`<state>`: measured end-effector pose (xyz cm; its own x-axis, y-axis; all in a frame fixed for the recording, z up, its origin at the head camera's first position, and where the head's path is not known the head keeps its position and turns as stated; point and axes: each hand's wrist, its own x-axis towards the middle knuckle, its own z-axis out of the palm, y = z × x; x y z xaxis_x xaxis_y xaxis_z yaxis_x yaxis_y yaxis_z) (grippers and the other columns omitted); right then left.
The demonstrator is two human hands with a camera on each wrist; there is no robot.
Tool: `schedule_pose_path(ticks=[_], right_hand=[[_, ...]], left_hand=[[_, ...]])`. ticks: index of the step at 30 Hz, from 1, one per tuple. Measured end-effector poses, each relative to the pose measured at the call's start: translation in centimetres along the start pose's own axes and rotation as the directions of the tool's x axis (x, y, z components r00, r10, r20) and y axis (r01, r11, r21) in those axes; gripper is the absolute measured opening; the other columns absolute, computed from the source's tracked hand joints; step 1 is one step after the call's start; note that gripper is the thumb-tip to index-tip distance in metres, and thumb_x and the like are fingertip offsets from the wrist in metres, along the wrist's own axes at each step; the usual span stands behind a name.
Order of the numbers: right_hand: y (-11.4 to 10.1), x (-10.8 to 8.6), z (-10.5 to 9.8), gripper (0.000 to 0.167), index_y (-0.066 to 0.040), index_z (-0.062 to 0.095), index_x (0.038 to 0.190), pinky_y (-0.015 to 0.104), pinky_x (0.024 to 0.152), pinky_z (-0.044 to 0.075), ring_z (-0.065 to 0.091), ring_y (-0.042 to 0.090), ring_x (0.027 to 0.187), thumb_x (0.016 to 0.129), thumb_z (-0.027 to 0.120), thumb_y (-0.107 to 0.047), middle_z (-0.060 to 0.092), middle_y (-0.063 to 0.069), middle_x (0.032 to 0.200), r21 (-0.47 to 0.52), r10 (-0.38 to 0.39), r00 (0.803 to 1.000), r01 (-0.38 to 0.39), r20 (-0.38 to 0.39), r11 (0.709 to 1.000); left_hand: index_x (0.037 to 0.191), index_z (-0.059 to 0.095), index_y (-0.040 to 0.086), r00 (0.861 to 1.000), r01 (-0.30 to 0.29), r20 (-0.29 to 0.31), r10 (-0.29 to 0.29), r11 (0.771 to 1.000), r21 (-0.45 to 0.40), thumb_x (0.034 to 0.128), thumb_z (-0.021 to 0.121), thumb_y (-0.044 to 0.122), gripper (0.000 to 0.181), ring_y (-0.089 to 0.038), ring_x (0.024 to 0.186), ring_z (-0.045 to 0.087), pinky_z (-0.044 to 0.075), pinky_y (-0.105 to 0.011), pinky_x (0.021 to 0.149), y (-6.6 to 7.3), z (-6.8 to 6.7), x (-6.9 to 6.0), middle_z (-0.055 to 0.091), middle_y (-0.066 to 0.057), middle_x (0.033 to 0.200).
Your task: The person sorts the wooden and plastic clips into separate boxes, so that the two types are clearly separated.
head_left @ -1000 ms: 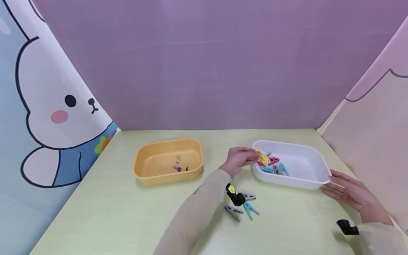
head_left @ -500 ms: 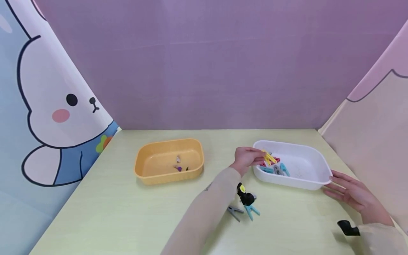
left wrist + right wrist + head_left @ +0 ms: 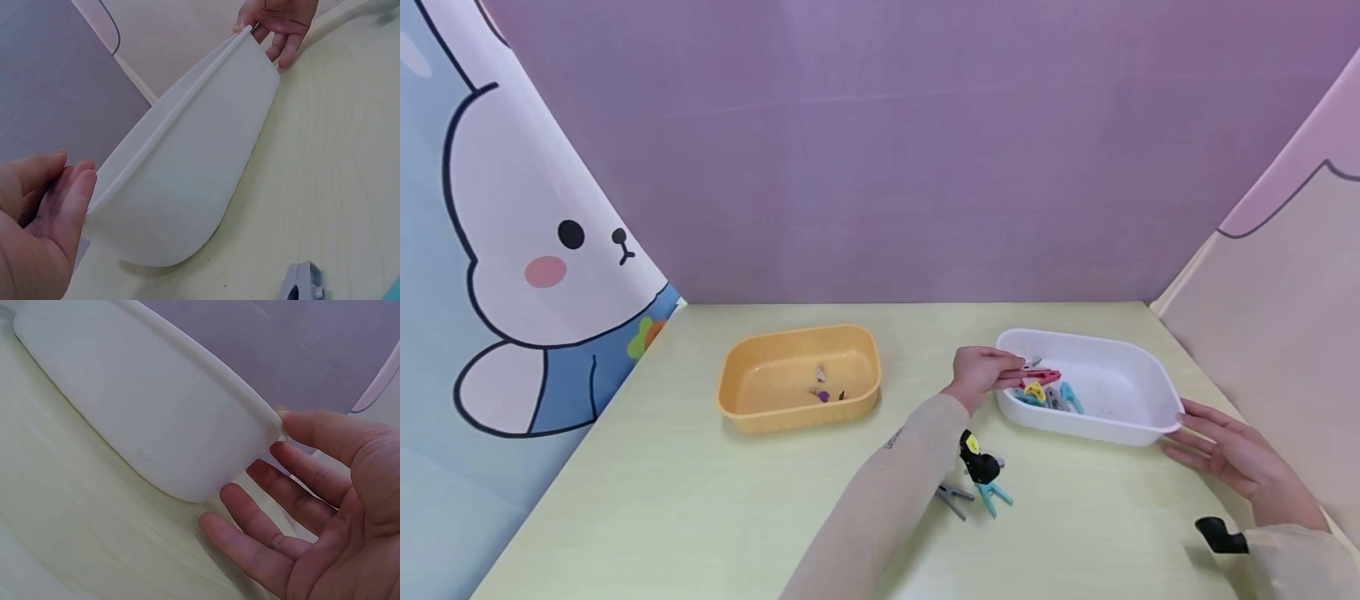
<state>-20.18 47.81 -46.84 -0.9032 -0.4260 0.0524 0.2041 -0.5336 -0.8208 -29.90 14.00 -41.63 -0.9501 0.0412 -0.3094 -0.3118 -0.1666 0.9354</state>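
Observation:
In the head view my left hand [image 3: 988, 371] is over the left end of a white plastic tray [image 3: 1078, 429] and holds nothing. Its thumb and fingers stand apart, as the left wrist view also shows. A yellow clothespin [image 3: 1036, 391] lies just below it in the tray, among red [image 3: 1043, 377], blue [image 3: 1071, 397] and grey clothespins [image 3: 1056, 400]. At the tray's right end my right hand [image 3: 1228, 450] pinches the rim. In the right wrist view its thumb [image 3: 319, 428] is at the rim, with the other fingers spread below along the outer wall.
Grey [image 3: 953, 500] and light-blue clothespins [image 3: 995, 497] lie on the table in front of the tray, partly hidden by my left wrist. Left of them stands an orange tray [image 3: 797, 421] holding a few small objects too small to name. A purple backdrop [image 3: 880, 167] rises behind.
My left hand has moved slightly right over the white tray and let go of the yellow clothespin, which has dropped among the others. The right hand stays at the tray's rim.

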Motion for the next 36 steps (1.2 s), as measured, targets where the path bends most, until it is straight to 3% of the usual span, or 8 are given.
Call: schedule_pose_path(ticks=[11,17,29,36], right_hand=[[0.0,0.0,-0.2,0.048,-0.008,0.07,0.122,0.044,0.089,0.057,0.069,0.029,0.104,0.106,0.027,0.006,0.07,0.01,0.116,-0.015,-0.005,1.0,0.005,-0.009,1.0],[-0.1,-0.1,-0.2,0.048,-0.007,0.07,0.123,0.044,0.09,0.057,0.069,0.03,0.105,0.106,0.026,0.006,0.07,0.011,0.117,0.003,-0.009,1.0,0.009,0.005,1.0],[-0.1,0.1,-0.4,0.048,-0.008,0.07,0.123,0.044,0.09,0.057,0.069,0.029,0.105,0.106,0.026,0.005,0.07,0.011,0.116,-0.012,0.001,1.0,-0.001,0.003,1.0],[0.0,0.0,-0.3,0.047,-0.008,0.071,0.122,0.044,0.09,0.057,0.069,0.029,0.104,0.106,0.028,0.005,0.07,0.011,0.116,-0.016,0.005,1.0,-0.006,-0.014,1.0]], left_hand=[[0.094,0.076,-0.001,0.999,0.008,0.033,-0.007,1.0,-0.024,0.0829,0.078,0.001,0.012,-0.024,0.075,0.074,0.061,-0.029,0.068,0.0,-0.3,0.1,0.074,-0.008,0.08],[0.091,0.076,0.002,0.997,0.008,0.074,-0.006,1.0,-0.021,0.0827,0.078,0.001,0.008,-0.027,0.079,0.074,0.061,-0.033,0.073,0.1,-0.9,-0.3,0.074,-0.009,0.08],[0.097,0.074,-0.002,0.969,-0.015,0.246,0.018,1.0,-0.013,0.0855,0.076,0.0,0.012,-0.024,0.079,0.074,0.062,-0.032,0.069,-0.1,-4.5,-1.0,0.074,-0.018,0.092],[0.099,0.074,-0.002,0.954,-0.022,0.299,-0.004,0.996,0.086,0.0866,0.076,0.003,0.014,-0.024,0.079,0.074,0.062,-0.034,0.069,-0.5,-6.3,-1.7,0.075,-0.014,0.086]])
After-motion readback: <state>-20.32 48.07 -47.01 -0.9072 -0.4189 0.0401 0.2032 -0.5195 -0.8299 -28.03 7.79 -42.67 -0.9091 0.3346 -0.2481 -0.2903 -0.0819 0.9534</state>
